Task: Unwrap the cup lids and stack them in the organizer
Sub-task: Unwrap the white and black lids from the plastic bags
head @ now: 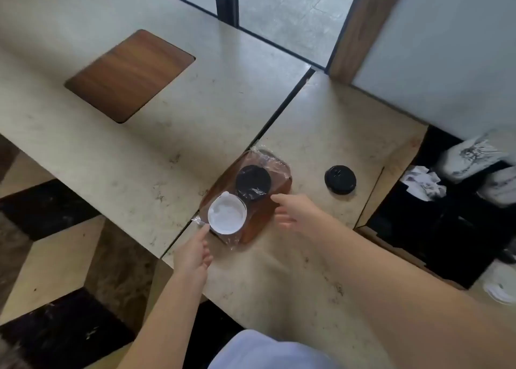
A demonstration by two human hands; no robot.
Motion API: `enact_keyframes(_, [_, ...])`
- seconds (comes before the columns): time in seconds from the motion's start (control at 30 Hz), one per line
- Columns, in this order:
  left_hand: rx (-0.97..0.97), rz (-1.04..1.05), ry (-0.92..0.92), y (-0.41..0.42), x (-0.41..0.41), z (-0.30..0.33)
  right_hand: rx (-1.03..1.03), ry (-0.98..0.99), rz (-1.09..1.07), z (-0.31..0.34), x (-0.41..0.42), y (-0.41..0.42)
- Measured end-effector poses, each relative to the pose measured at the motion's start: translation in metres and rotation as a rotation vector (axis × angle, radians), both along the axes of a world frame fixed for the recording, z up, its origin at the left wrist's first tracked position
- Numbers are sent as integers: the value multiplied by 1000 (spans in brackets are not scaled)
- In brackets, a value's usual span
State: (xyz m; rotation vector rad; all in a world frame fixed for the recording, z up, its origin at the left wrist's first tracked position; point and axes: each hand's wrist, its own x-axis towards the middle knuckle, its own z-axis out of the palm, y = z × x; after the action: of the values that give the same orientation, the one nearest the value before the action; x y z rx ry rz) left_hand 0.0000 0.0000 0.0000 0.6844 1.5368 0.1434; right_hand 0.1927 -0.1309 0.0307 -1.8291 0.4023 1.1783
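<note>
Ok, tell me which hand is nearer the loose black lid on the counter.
Right. The right hand reaches in just left of the loose black lid, apart from it. The left hand is farther off, at the white lids.
</note>
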Motion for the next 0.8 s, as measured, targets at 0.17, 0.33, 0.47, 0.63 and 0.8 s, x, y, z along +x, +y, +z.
enact_keyframes(0.17, [23,-58,-12,12,12,-12,-12,77,-91,-14,17,26])
enact_keyframes(0.33, [61,-143,21,21,21,-25,-82,59,-137,-33,27,38])
enact_keyframes(0.47, [117,-184,43,20,25,-32,-131,-54,-69,-41,30,44])
enact_keyframes(0.63, [133,-189,3,18,25,-31,-112,-94,-51,-38,34,38])
enact_keyframes(0.8, [169,-260,-116,11,27,-12,-57,-200,-24,-12,34,1])
